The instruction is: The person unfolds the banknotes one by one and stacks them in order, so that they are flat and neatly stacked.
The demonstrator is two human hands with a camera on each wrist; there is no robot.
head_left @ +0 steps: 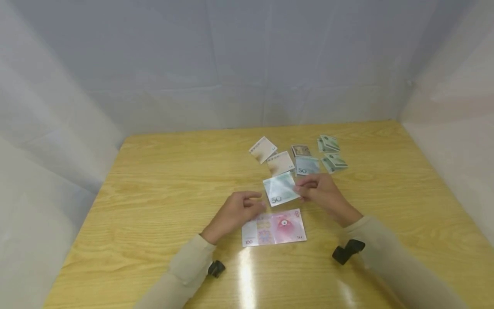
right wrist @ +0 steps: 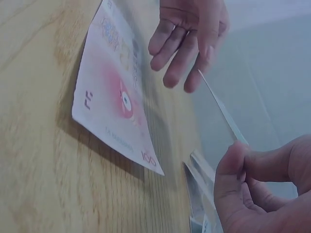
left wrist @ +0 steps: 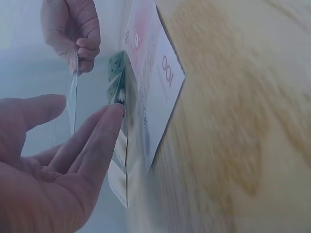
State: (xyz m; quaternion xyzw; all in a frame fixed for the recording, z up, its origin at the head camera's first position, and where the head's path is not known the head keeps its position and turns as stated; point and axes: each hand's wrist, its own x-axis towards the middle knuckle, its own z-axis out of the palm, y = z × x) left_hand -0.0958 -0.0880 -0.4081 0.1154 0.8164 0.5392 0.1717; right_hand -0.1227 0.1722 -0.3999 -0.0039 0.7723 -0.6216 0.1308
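My right hand (head_left: 326,197) pinches the right edge of a pale blue-green banknote (head_left: 281,188) marked 50, held above the table. The right wrist view shows this note (right wrist: 224,110) nearly edge-on between thumb and fingertips. To its left is my left hand (head_left: 236,213), with thumb and fingers (left wrist: 95,145) spread apart and nothing gripped between them. In front of both hands a pink 100 banknote (head_left: 283,231) lies unfolded on the table, its upper left part beneath the left fingertips in the head view. Whether those fingertips touch the 50 note cannot be told.
Behind the hands lie folded banknotes: two pale brownish ones (head_left: 263,149), a blue-green 50 (head_left: 307,165), a small brown one (head_left: 301,150) and green ones (head_left: 335,161). The wooden table (head_left: 154,193) meets pale cloth walls (head_left: 239,107) at the back and sides.
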